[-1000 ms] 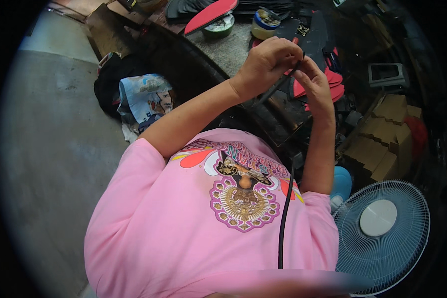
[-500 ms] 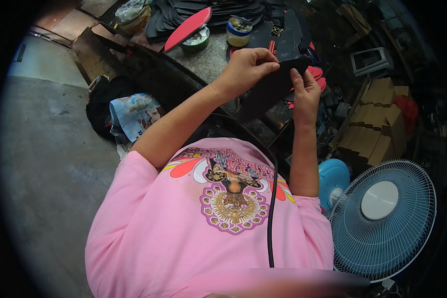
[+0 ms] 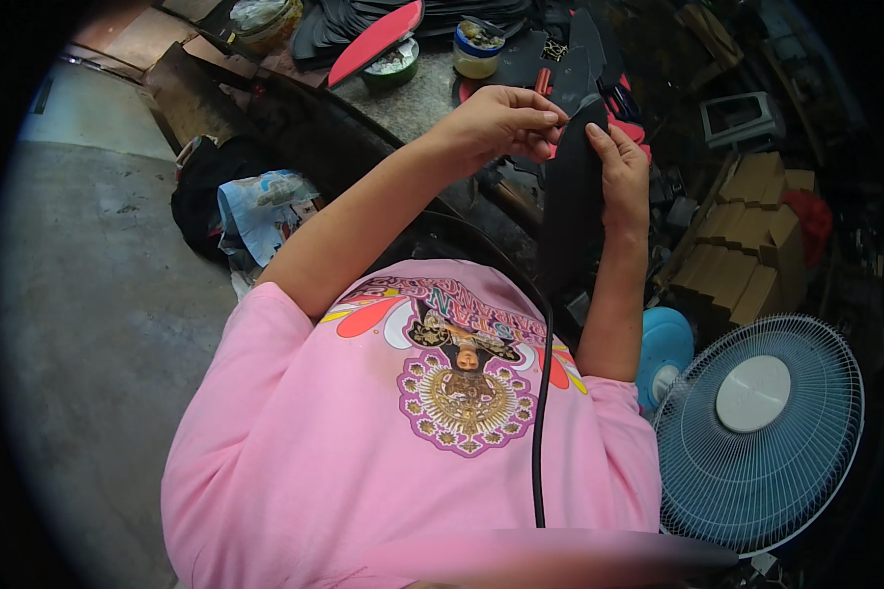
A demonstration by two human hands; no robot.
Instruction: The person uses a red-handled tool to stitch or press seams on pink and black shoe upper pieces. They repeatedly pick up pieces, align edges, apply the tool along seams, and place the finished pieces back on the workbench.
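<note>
A long, flat black sole-shaped piece (image 3: 570, 211) hangs nearly upright above the bench edge. My right hand (image 3: 621, 177) grips its upper right edge, thumb in front and fingers behind. At its upper left edge, my left hand (image 3: 511, 123) is closed in a pinch. A thin pale sliver shows by those fingertips, too small to name. Behind the hands lie dark flat pieces (image 3: 580, 64), and a red-handled tool (image 3: 542, 80) stands among them. Pinkish-red pieces (image 3: 631, 131) show partly behind my right hand.
A red sole-shaped piece (image 3: 375, 42) leans over a green tub (image 3: 391, 71). Beside it stands a blue-rimmed jar (image 3: 476, 57), with stacked black soles (image 3: 363, 25) behind. Cardboard boxes (image 3: 746, 240) and a fan (image 3: 756, 432) are at right; a bag (image 3: 265, 211) is at left.
The black piece has turned from slanted to nearly upright. My right hand has shifted slightly right and down, and my left hand's pinch has come off the piece's face to its edge.
</note>
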